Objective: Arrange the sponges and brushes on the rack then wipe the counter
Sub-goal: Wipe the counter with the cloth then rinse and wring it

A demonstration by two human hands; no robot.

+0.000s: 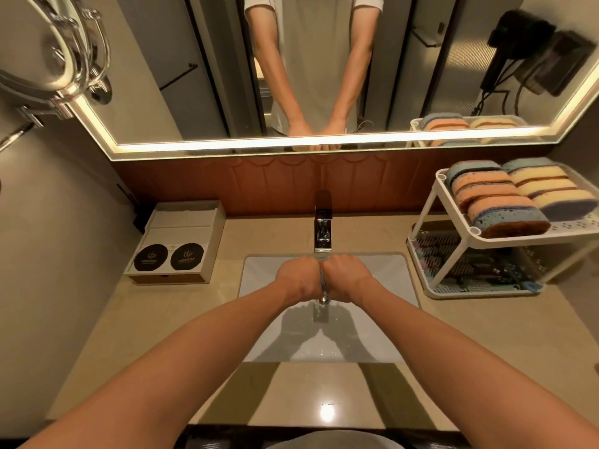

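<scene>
Worktop (pixel 181 319): sink (pixel 382 286) set at middle. Rack (pixel 518 242) at right rear corner, sponges (pixel 499 196) packed on top shelf. Left hand (pixel 298 275) and right hand (pixel 348 275) clenched side by side over sink, below tap (pixel 322 228); cloth (pixel 322 281) gripped between both.

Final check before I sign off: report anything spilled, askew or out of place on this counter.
Nothing stands out. Sponges sit in neat rows on the rack top shelf, brushes lie below, and the left hand and right hand grip a cloth over the sink.
</scene>
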